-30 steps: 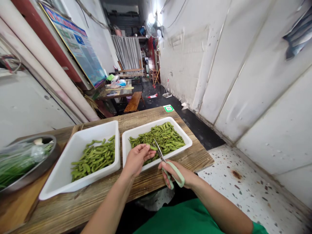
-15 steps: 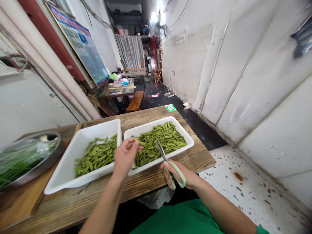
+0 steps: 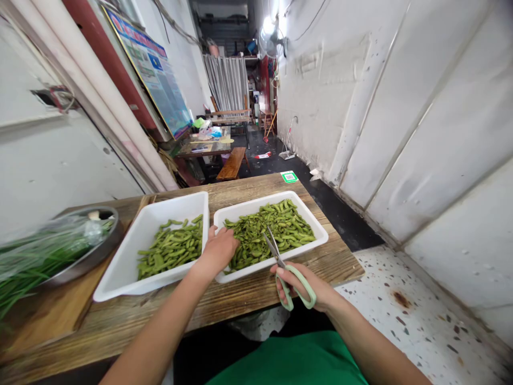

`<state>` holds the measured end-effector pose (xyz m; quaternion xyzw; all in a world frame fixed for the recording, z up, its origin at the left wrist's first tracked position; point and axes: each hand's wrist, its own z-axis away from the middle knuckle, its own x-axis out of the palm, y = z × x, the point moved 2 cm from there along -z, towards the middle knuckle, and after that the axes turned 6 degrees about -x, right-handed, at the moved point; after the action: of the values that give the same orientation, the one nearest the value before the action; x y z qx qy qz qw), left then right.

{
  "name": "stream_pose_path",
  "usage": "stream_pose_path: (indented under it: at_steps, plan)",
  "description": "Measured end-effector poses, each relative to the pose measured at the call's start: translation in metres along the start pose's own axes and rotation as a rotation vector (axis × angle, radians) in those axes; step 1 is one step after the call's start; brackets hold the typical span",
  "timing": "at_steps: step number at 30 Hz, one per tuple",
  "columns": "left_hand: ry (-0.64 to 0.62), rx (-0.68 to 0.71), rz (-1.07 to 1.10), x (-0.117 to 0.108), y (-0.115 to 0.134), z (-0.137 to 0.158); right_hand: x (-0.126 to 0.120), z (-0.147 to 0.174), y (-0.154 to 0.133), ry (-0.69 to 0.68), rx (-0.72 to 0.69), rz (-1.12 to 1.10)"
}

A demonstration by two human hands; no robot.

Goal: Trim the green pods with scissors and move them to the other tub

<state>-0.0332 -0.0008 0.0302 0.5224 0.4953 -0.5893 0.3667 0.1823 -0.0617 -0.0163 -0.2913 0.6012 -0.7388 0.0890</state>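
Shifting left since earlier, the left hand (image 3: 218, 250) is hovering over the right tray's (image 3: 304, 245) left end; I cannot tell whether its fingers are gripping. The right hand (image 3: 317, 284) is clasping scissors (image 3: 279, 261), blades apart, above that tray's green pods (image 3: 296, 223).

Plain bright green top (image 3: 288, 358); bare forearms (image 3: 160, 323), bare hands (image 3: 219, 249).

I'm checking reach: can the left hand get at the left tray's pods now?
Probably yes: the left hand is close beside the left tray, whose top is open; only its right wall seems between hand and pods.
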Motion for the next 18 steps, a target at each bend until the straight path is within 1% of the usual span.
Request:
stream_pose_path:
  at_steps: [2,5,7,9,11,14,16,18]
  plan:
    - [-0.038,0.020,-0.031,0.003,0.002,-0.009,0.000,0.001,0.001,-0.005,-0.005,0.017]
    - [-0.095,0.045,-0.025,0.001,-0.005,-0.016,-0.001,0.002,0.001,-0.011,0.005,0.018]
    - [-0.139,0.053,0.026,-0.004,-0.013,-0.018,-0.001,0.003,0.000,-0.004,0.009,0.000]
    - [-0.143,0.040,0.130,-0.012,-0.019,-0.016,0.000,0.003,-0.001,0.003,0.003,-0.006]
    - [-0.105,-0.002,0.314,-0.020,-0.019,-0.012,0.001,0.002,-0.003,0.007,0.001,0.007]
    - [-0.042,-0.099,0.759,-0.026,-0.005,-0.004,0.003,0.000,-0.004,0.010,0.019,0.058]
    - [-0.055,-0.176,1.030,-0.025,0.009,0.000,0.004,-0.001,-0.005,0.011,0.030,0.097]
    - [-0.117,-0.247,1.206,-0.021,0.023,0.004,0.005,-0.001,-0.007,0.027,0.027,0.126]
